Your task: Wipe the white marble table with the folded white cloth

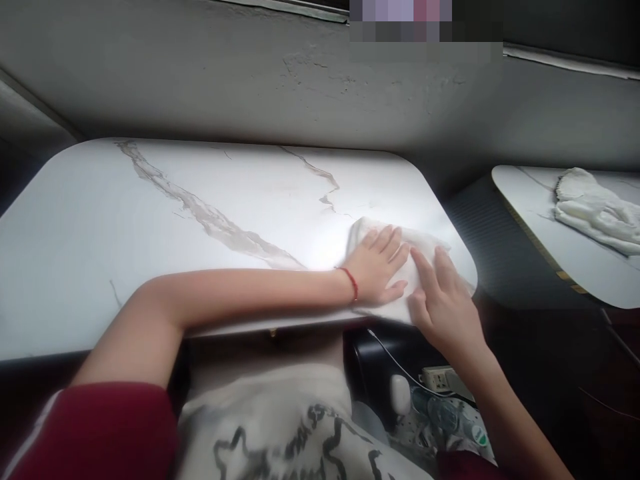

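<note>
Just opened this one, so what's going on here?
A person has both hands on a white cloth near the right end of a pale, veined tabletop. The left hand, with a red bracelet at the wrist, lies spread on the cloth. The right hand is beside it, its fingertips on the cloth too. Off to the right, another crumpled white cloth sits on a second tabletop, with neither hand on it.
</note>
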Tool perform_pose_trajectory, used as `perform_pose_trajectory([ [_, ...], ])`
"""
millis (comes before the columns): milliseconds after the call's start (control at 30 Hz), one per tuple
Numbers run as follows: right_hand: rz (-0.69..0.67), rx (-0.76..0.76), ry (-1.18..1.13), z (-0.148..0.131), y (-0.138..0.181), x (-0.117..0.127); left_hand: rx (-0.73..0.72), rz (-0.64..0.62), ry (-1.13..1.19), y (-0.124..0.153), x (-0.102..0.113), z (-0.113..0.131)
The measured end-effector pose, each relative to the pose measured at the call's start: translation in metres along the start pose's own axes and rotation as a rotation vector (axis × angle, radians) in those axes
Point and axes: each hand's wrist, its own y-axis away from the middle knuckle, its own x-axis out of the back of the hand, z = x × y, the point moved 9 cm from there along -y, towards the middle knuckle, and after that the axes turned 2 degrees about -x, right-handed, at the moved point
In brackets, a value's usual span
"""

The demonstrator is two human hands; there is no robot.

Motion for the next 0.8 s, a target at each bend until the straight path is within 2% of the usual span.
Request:
perform_pose_trajectory([
  [100,-0.009,-0.041,0.046,0.022,-0.006,-0.002,-0.030,-0.026,0.004,-0.023,-0.006,0.003],
  [200,-0.031,-0.038,0.016,0.047,-0.028,-0.015,-0.015,-0.001,0.014,-0.045,-0.008,-0.007],
  [300,-0.028,-0.015,-0.067,0.074,-0.068,-0.033,0.060,0.031,0.031,-0.071,-0.011,-0.033],
  [467,0.009,0.017,-0.153,0.110,-0.155,-0.062,0.216,0.017,0.044,-0.117,-0.019,-0.088],
  [600,-0.027,0.044,-0.153,0.123,-0.205,-0.078,0.294,0.047,0.050,-0.144,-0.024,-0.126],
  [800,-0.030,0.058,-0.155,0.127,-0.242,-0.085,0.336,0.039,0.064,-0.163,-0.028,-0.155],
])
